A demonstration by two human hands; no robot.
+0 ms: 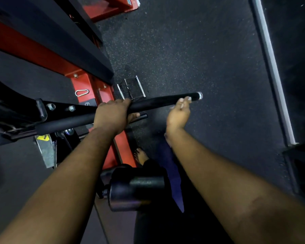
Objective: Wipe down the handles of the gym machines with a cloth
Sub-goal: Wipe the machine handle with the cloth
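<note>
A long black handle bar [158, 101] with a chrome end cap sticks out to the right from the machine. My left hand [113, 115] grips it at its inner part, fingers wrapped over the top. My right hand [179, 113] is at the outer end, its fingertips curled against the bar just short of the cap. A dark blue cloth [173, 171] hangs down from under my right wrist; how my fingers hold it is hidden beneath the palm. A second black padded handle [65, 123] runs lower, below my left hand.
The red machine frame [81, 83] with a silver carabiner [82, 92] stands to the left. A chrome grip attachment [131, 88] lies on the speckled rubber floor [201, 59]. A black roller pad [136, 189] sits near my legs, and my bare foot [141, 155] rests beside the frame.
</note>
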